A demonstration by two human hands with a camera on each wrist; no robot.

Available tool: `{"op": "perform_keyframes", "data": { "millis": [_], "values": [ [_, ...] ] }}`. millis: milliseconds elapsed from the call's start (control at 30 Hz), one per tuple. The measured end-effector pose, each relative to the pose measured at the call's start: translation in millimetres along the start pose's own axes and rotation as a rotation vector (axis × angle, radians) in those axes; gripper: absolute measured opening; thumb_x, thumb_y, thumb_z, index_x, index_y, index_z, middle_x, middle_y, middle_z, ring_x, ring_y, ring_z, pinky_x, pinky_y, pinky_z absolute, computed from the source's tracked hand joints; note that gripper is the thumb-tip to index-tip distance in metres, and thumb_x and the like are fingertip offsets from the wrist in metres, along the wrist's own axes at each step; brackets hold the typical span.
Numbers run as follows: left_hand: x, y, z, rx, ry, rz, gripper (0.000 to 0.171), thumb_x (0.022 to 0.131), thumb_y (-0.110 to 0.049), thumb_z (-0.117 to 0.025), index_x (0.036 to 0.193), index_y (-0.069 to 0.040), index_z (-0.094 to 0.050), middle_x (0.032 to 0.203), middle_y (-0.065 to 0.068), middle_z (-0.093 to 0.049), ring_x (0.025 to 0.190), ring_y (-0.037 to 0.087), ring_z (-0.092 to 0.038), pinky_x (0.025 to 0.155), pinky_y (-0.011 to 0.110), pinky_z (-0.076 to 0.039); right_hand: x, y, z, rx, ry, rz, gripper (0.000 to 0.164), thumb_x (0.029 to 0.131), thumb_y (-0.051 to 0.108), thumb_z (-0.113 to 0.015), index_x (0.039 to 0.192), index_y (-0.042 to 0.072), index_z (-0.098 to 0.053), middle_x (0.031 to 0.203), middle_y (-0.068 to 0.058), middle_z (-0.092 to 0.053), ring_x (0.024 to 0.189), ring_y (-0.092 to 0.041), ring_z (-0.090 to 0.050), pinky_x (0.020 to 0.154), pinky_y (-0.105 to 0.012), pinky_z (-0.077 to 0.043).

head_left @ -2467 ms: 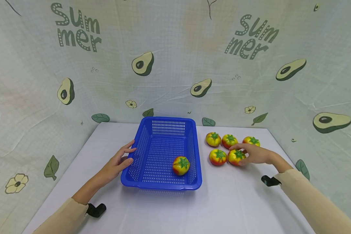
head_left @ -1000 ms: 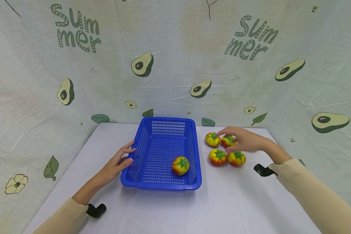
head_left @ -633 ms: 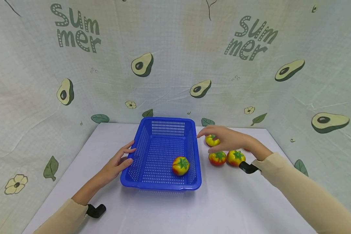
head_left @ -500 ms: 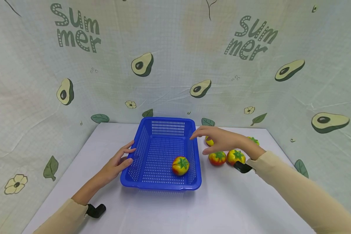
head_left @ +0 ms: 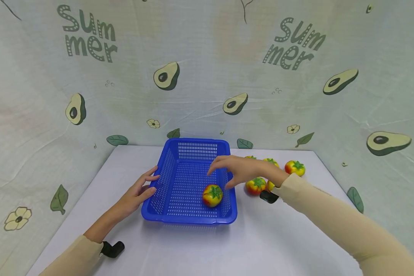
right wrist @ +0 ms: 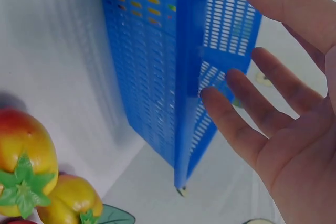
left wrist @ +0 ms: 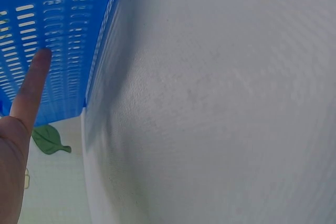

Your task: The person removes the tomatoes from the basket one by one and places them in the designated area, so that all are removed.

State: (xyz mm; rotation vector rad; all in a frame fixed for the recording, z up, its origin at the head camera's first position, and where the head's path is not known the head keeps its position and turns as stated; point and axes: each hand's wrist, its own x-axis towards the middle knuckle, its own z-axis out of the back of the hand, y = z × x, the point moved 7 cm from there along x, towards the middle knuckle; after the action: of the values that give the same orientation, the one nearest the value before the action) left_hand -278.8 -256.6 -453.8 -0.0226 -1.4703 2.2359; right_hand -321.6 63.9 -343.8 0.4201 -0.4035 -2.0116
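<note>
A blue perforated plastic basket [head_left: 189, 219] stands mid-table with one red-and-yellow tomato [head_left: 212, 195], topped by a green star-shaped calyx, in its near right part. My left hand [head_left: 138, 193] rests its fingertips on the basket's left rim; in the left wrist view one straight finger [left wrist: 32, 90] lies against the slotted wall. Over the right rim hovers my right hand [head_left: 239, 168], fingers spread and bent a little, nothing between them. Its fingertips reach above the basket's inside, up and right of the tomato. In the right wrist view the palm [right wrist: 310, 166] is bare.
Several similar tomatoes [head_left: 256, 186] sit in a group right of the basket, partly hidden behind my right wrist. One tomato [head_left: 294, 168] shows fully at the far right. A cloth backdrop [head_left: 200, 111] printed with avocados rises behind and beside the white table [head_left: 207, 249].
My right hand has left the tomato at the right, passed leftward above the group and come over the basket's right rim. The tomatoes and my left hand have stayed in place.
</note>
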Motion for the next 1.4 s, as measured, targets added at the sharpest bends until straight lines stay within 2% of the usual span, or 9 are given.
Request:
{"op": "perform_keyframes", "data": {
  "millis": [167, 533, 900, 1400],
  "values": [
    [-0.4, 0.3, -0.4, -0.005, 0.001, 0.0, 0.036, 0.112, -0.016, -0.052, 0.147, -0.009, -0.049, 0.178, 0.011, -0.014, 0.155, 0.057, -0.025, 0.107, 0.009, -0.038, 11, -1, -13, -0.012, 0.054, -0.008, 0.058, 0.091, 0.013, -0.086, 0.143, 0.023, -0.064, 0.148, 0.0, -0.056, 0.143, -0.024, -0.048, 0.113, -0.046, -0.051],
    [0.6, -1.5, 0.3, 0.005, -0.001, -0.003, 0.037, 0.112, -0.017, -0.052, 0.148, -0.009, -0.049, 0.178, 0.011, -0.014, 0.155, 0.056, -0.025, 0.107, 0.01, -0.038, 27, -2, -31, -0.01, 0.127, 0.003, 0.056, 0.09, 0.012, -0.086, 0.143, 0.02, -0.066, 0.146, 0.002, -0.058, 0.143, -0.021, -0.048, 0.117, -0.05, -0.047],
    [0.6, -2.4, 1.3, 0.0, -0.004, -0.005, 0.036, 0.112, -0.016, -0.053, 0.147, -0.009, -0.05, 0.178, 0.012, -0.015, 0.156, 0.056, -0.025, 0.107, 0.01, -0.038, 38, -7, -45, -0.05, 0.205, -0.068, 0.055, 0.089, 0.011, -0.087, 0.138, 0.028, -0.069, 0.144, 0.006, -0.057, 0.139, -0.018, -0.049, 0.114, -0.042, -0.05],
    [0.5, -5.0, 1.8, 0.012, -0.006, -0.016, 0.036, 0.111, -0.015, -0.053, 0.147, -0.008, -0.05, 0.178, 0.013, -0.016, 0.157, 0.053, -0.024, 0.108, 0.009, -0.036, 49, -9, -61, -0.091, 0.266, -0.082, 0.053, 0.09, 0.012, -0.087, 0.137, 0.031, -0.07, 0.143, 0.01, -0.06, 0.136, -0.012, -0.052, 0.116, -0.036, -0.047]
  ]
}}
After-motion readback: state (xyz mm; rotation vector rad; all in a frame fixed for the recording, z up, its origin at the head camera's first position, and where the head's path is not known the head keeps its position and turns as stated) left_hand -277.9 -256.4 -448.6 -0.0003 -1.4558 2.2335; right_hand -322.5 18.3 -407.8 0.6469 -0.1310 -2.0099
